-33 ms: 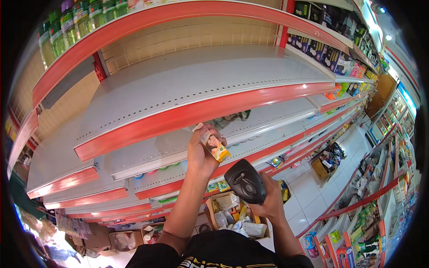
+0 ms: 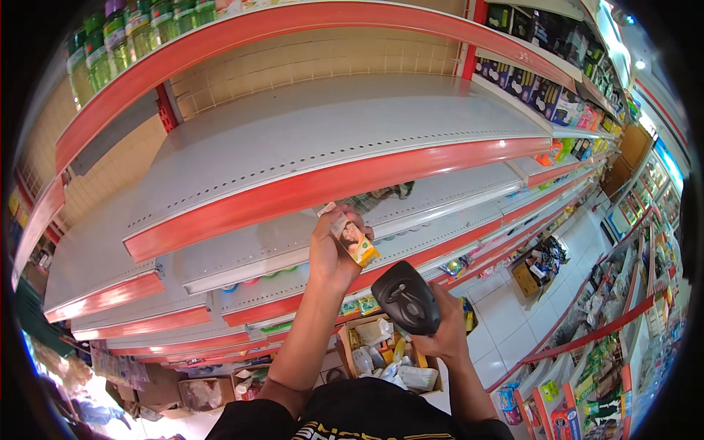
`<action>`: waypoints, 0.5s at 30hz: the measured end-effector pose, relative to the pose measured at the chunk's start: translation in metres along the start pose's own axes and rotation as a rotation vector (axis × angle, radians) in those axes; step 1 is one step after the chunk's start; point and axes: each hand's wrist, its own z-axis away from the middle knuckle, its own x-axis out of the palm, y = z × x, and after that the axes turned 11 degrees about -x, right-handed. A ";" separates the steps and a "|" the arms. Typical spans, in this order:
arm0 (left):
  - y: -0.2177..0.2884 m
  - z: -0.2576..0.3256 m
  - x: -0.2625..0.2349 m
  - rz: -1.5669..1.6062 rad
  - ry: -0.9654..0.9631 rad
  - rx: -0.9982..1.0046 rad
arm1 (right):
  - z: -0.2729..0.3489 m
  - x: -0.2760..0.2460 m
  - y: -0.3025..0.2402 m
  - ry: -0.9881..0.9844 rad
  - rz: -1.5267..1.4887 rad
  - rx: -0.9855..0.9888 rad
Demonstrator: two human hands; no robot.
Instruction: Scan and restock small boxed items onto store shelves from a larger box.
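Observation:
In front of the shelves, my left hand [image 2: 326, 253] is closed around a small yellow and white box [image 2: 358, 246] with a printed picture. One face of the box is turned up toward me, and my fingers hide part of it. My right hand [image 2: 447, 326] grips a black handheld barcode scanner [image 2: 405, 297], its head just to the right of the box and apart from it. Behind the left fingers, a checked green cloth [image 2: 378, 196] lies on the shelf below the top grey one.
Grey shelf boards [image 2: 323, 117] with red front edges [image 2: 337, 191] stretch across ahead. Green-capped bottles [image 2: 139, 33] stand at the upper left. A carton of packages [image 2: 389, 356] sits below my hands; another carton [image 2: 539, 268] stands on the tiled aisle. Stocked racks [image 2: 587, 381] line the right.

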 end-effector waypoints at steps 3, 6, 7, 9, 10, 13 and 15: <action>0.000 0.010 0.006 -0.017 -0.034 -0.018 | -0.008 -0.014 -0.002 -0.011 -0.037 0.007; 0.000 0.023 0.000 0.041 -0.094 -0.027 | -0.041 -0.034 -0.012 0.110 0.030 -0.194; 0.001 0.029 -0.004 0.023 -0.119 -0.011 | -0.056 -0.039 -0.013 0.122 0.068 -0.225; -0.003 0.046 -0.004 -0.068 -0.071 0.023 | -0.089 -0.061 -0.028 0.049 0.156 -0.300; -0.010 0.047 -0.008 -0.149 -0.019 0.036 | -0.105 -0.069 -0.026 0.016 0.226 -0.385; -0.019 0.066 -0.020 -0.292 -0.038 0.048 | -0.149 -0.080 -0.033 -0.060 0.386 -0.545; -0.015 0.083 -0.020 -0.357 -0.113 0.049 | -0.176 -0.079 -0.041 -0.097 0.484 -0.622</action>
